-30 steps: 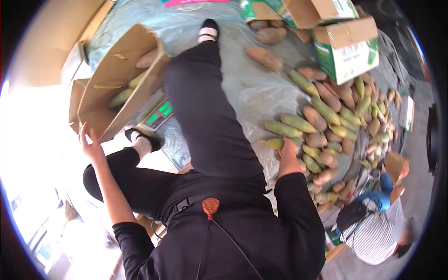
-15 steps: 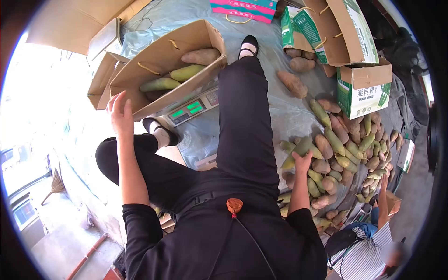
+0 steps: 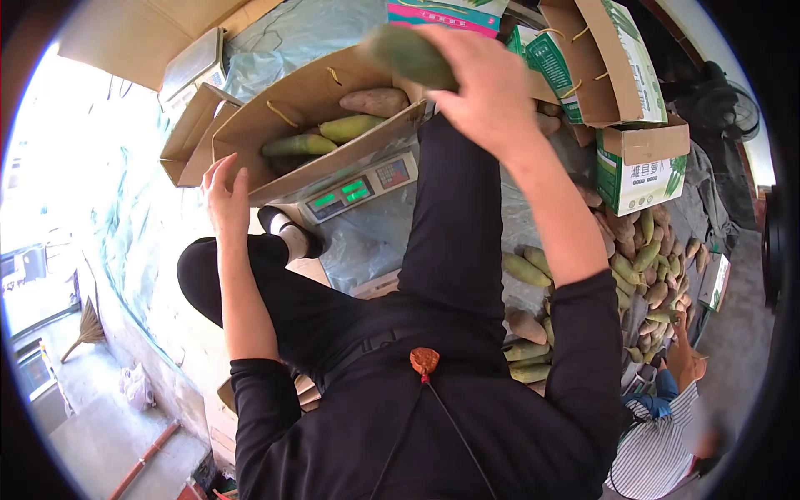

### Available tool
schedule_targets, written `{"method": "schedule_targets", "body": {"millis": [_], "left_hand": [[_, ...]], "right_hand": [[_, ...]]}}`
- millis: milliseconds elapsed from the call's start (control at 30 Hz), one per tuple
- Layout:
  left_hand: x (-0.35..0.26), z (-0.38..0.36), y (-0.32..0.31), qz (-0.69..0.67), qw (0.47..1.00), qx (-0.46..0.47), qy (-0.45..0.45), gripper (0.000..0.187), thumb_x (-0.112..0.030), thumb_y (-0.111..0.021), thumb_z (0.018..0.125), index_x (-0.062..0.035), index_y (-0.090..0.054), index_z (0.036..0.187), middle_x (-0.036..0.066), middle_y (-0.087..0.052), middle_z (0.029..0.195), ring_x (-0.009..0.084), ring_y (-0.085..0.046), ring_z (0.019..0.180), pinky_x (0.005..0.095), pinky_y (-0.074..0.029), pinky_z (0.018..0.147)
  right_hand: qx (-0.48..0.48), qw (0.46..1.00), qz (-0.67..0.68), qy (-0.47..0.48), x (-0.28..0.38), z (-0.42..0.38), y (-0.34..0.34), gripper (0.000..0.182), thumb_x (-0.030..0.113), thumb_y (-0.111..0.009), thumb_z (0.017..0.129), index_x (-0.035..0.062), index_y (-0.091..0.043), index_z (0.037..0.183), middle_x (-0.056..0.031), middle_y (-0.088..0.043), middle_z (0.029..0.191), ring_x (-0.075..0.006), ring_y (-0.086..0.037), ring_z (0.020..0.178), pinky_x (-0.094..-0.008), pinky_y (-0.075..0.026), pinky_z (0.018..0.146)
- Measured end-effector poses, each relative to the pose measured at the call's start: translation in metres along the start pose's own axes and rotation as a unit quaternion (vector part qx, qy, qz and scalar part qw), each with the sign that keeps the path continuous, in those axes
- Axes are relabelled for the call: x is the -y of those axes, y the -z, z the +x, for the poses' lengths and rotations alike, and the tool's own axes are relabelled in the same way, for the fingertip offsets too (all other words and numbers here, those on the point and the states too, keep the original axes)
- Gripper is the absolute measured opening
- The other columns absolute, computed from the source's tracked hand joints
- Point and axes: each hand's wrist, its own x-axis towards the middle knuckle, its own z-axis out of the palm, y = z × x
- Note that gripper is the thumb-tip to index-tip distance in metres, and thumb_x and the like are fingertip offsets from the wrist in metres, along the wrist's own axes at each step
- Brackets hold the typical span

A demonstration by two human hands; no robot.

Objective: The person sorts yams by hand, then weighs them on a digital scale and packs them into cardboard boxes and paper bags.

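Note:
My right hand (image 3: pixel 492 92) is closed round one end of a green radish (image 3: pixel 408 58), slightly blurred, raised over the right end of a long open cardboard box (image 3: pixel 242 129). Inside that box lie green radishes (image 3: pixel 350 127) and a brown, earthy root (image 3: pixel 373 102). It sits on a scale (image 3: pixel 360 190) whose display is lit green. My left hand (image 3: pixel 225 190) is at the box's near left corner, fingers parted and a little bent, holding nothing.
A heap of green and brown roots (image 3: pixel 642 258) spreads to my right, with more roots beside my thigh. Printed cartons (image 3: pixel 642 171) stand beyond it. At lower right a person in a striped shirt (image 3: pixel 654 450) reaches into the heap. A fan (image 3: pixel 725 104) stands at far right.
My right hand has lifted a green radish from the heap and swung it up and left to the box. My left hand stays by the box corner.

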Motion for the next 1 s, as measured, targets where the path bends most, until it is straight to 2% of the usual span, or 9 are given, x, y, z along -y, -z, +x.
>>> {"method": "schedule_targets", "body": {"millis": [167,300,433,533,633,800,900,933,1000], "left_hand": [[0.005,0.001,0.002,-0.023,1.0,-0.013,0.016,0.029,-0.015,-0.063,0.082,-0.0133,-0.064,0.111,0.008,-0.055,0.118,0.0246,-0.048,0.112,0.0347,-0.04,0.092],[0.008,0.001,0.002,-0.039,0.999,-0.01,0.01,0.029,-0.015,-0.063,0.082,-0.0134,-0.064,0.111,0.009,-0.056,0.116,0.0239,-0.053,0.108,0.0348,-0.041,0.091],[0.004,-0.001,0.003,-0.048,0.999,-0.006,0.014,0.028,-0.014,-0.062,0.083,-0.0111,-0.064,0.111,0.009,-0.057,0.115,0.0226,-0.054,0.107,0.0332,-0.041,0.092],[0.0,0.002,0.0,-0.049,0.999,-0.003,0.007,0.028,-0.015,-0.062,0.083,-0.0101,-0.064,0.11,0.009,-0.057,0.114,0.0214,-0.054,0.105,0.0318,-0.041,0.091],[-0.001,0.001,-0.001,-0.04,0.999,-0.005,-0.004,0.028,-0.015,-0.062,0.083,-0.0103,-0.064,0.11,0.008,-0.057,0.114,0.0209,-0.054,0.104,0.0309,-0.04,0.09],[0.0,0.002,-0.002,-0.044,0.999,-0.006,0.007,0.026,-0.014,-0.061,0.084,-0.0111,-0.065,0.109,0.007,-0.058,0.114,0.0193,-0.054,0.105,0.0314,-0.04,0.092],[-0.003,0.0,-0.005,-0.032,0.999,-0.01,-0.001,0.026,-0.012,-0.061,0.084,-0.0107,-0.065,0.109,0.007,-0.059,0.111,0.0189,-0.056,0.102,0.0311,-0.042,0.09],[-0.001,0.001,-0.006,-0.037,0.999,-0.006,-0.012,0.026,-0.013,-0.061,0.085,-0.0098,-0.064,0.11,0.008,-0.06,0.107,0.0182,-0.057,0.098,0.0302,-0.043,0.087],[0.013,0.003,-0.012,-0.061,0.998,0.016,-0.021,0.027,-0.014,-0.059,0.086,-0.0074,-0.062,0.113,0.008,-0.064,0.09,0.0145,-0.06,0.085,0.0271,-0.047,0.078]], "right_hand": [[0.098,0.988,-0.079,0.089,0.069,0.029,-0.077,0.052,0.018,-0.066,0.073,0.0275,-0.051,0.122,-0.0001,-0.06,0.103,-0.0222,-0.056,0.097,-0.0422,-0.04,0.08],[0.165,0.984,-0.025,0.064,0.093,0.016,-0.123,0.046,0.018,-0.061,0.08,0.0251,-0.05,0.124,-0.0008,-0.059,0.103,-0.0209,-0.055,0.098,-0.0424,-0.039,0.08],[0.213,0.977,0.008,-0.001,0.062,0.012,-0.114,0.029,0.02,-0.061,0.079,0.0206,-0.063,0.108,-0.0015,-0.067,0.089,-0.0209,-0.063,0.085,-0.0383,-0.043,0.079],[0.102,0.984,0.099,-0.108,0.021,0.011,-0.096,0.017,0.025,-0.056,0.082,0.0142,-0.069,0.081,-0.0074,-0.067,0.078,-0.0275,-0.064,0.073,-0.0391,-0.049,0.065],[0.036,0.977,0.15,-0.15,-0.015,0.008,-0.09,0.026,0.008,-0.058,0.077,0.011,-0.063,0.102,-0.0112,-0.065,0.087,-0.0263,-0.063,0.081,-0.0361,-0.05,0.069],[-0.016,0.985,0.108,-0.131,-0.051,0.003,-0.104,0.047,0.008,-0.066,0.071,0.0052,-0.051,0.116,-0.0155,-0.054,0.115,-0.0336,-0.051,0.109,-0.0447,-0.04,0.093],[-0.039,0.969,0.126,-0.207,-0.052,-0.005,-0.115,0.051,0.006,-0.068,0.071,0.0045,-0.048,0.118,-0.0155,-0.055,0.113,-0.035,-0.053,0.105,-0.0436,-0.042,0.094],[-0.048,0.951,0.186,-0.243,-0.051,-0.013,-0.109,0.044,0.009,-0.064,0.067,0.0057,-0.058,0.111,-0.0191,-0.057,0.11,-0.0346,-0.053,0.106,-0.0402,-0.044,0.089],[-0.012,0.931,0.187,-0.312,-0.047,-0.024,-0.106,0.045,0.01,-0.065,0.067,0.0052,-0.058,0.111,-0.0193,-0.057,0.111,-0.0348,-0.053,0.107,-0.0406,-0.044,0.089]]}}
